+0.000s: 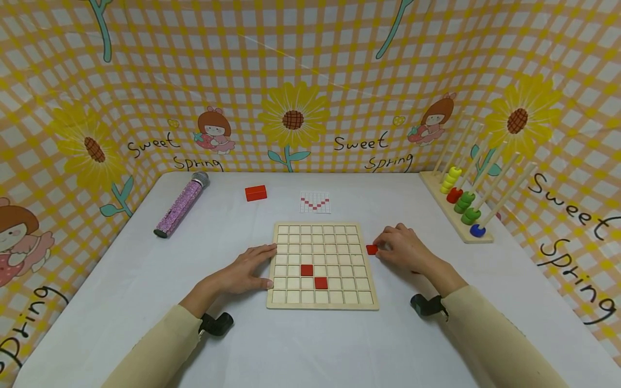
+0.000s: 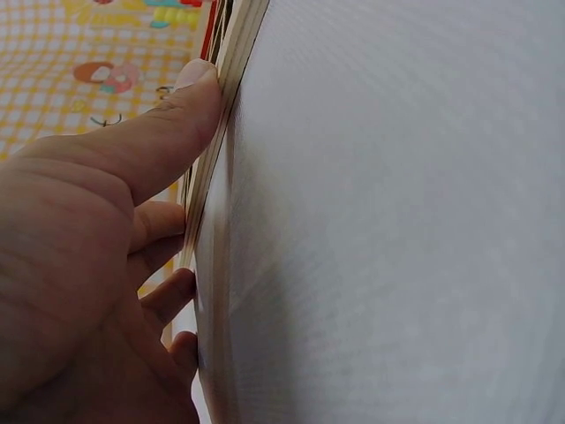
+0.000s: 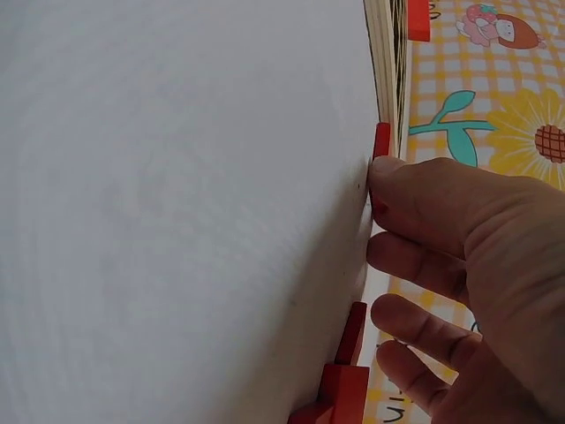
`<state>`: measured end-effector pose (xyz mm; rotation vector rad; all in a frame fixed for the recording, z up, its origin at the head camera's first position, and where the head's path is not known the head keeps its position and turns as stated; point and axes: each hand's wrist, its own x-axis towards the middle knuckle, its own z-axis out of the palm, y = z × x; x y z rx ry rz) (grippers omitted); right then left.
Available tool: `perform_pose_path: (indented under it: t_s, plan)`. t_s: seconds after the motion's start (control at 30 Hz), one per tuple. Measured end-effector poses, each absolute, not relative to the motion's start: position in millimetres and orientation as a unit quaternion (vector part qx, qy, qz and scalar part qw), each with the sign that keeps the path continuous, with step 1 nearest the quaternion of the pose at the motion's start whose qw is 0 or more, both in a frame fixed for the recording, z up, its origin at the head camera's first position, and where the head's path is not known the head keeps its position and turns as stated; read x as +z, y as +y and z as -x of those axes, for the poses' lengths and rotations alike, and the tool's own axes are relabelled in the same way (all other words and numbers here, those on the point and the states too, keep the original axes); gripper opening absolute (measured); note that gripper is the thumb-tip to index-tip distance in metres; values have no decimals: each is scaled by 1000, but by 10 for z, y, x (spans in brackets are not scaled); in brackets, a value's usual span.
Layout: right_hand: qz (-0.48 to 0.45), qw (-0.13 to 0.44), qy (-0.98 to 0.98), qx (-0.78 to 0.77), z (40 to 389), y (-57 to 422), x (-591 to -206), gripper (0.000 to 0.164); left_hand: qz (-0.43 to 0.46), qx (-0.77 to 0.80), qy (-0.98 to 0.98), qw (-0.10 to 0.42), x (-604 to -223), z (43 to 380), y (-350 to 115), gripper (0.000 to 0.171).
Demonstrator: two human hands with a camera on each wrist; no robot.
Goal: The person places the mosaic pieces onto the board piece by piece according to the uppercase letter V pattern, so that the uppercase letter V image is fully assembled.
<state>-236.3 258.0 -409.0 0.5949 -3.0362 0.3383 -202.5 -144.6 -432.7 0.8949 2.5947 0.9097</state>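
Note:
A square wooden grid board (image 1: 342, 258) lies flat on the white table. Two red square tiles sit in its cells: one tile (image 1: 306, 270) left of the middle, another tile (image 1: 321, 283) one row nearer and one column to the right. My left hand (image 1: 242, 271) rests at the board's left side, thumb and fingertips touching the edge. Just off the right edge, my right hand (image 1: 402, 248) pinches a red tile (image 1: 372, 249) down at the table. In the right wrist view, the thumb lies against this tile (image 3: 382, 140), and more red pieces (image 3: 346, 391) lie beneath the hand.
Behind the board lies a pattern card (image 1: 315, 202) with red squares forming a V. A red block (image 1: 256, 193) and a glittery pink microphone (image 1: 180, 207) lie to the back left. A wooden bead rack (image 1: 458, 210) with upright pegs stands at the right.

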Motion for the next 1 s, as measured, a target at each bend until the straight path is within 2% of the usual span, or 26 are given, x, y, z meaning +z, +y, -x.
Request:
perform_pose_path:
  t_s: [0.5, 1.0]
  plan:
    - [-204, 24, -971, 124, 2301, 2601, -4016, 23, -306, 314, 890, 125, -4319, 2019, -1440, 79]
    - [-255, 78, -955, 126, 2152, 2351, -3865, 22, -310, 310, 890, 124, -4334, 2034, -1450, 79]
